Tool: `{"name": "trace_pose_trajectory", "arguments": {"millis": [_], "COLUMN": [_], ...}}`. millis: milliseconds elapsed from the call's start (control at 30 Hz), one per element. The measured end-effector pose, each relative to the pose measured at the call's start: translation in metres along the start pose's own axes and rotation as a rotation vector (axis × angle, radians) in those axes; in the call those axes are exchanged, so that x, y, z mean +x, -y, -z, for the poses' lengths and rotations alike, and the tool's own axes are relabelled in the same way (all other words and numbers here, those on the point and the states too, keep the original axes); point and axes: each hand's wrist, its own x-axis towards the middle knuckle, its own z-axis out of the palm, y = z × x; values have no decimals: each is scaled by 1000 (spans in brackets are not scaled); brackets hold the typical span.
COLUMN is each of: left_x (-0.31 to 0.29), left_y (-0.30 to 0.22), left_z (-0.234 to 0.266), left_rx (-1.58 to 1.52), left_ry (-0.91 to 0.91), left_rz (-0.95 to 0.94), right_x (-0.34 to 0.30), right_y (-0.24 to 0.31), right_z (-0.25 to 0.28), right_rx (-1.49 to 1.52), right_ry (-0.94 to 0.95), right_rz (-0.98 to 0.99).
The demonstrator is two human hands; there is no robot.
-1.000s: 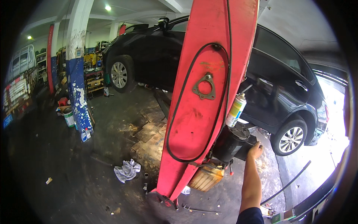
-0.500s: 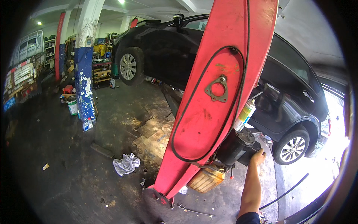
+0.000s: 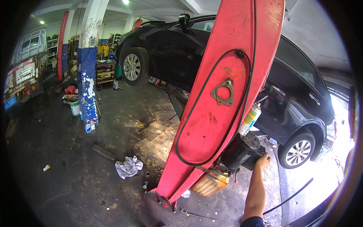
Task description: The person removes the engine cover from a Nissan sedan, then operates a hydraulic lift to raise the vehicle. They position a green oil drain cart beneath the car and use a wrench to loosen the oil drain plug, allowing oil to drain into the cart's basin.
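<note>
1. Head view: the framing has been shifted slightly, while the right hand has been kept against the black box, at four o'clock.
2. Work therefore appears still centred there; whether the fingers are closed on it or apart cannot be told.
3. No movement of the black car, behind the red post, can be made out.
4. The left hand is not shown.

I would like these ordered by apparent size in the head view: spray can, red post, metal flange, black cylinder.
1. Red post
2. Black cylinder
3. Spray can and metal flange: too alike to rank
</note>
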Motion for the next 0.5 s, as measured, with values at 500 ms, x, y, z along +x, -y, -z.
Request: {"name": "trace_pose_trajectory", "arguments": {"millis": [500], "left_x": [0], "left_y": [-1], "left_z": [-2], "left_rx": [-146], "left_ry": [-32], "left_rz": [62], "right_x": [3], "right_y": [-2], "right_z": [1], "right_rx": [24], "right_ry": [139], "right_rz": [-133]}}
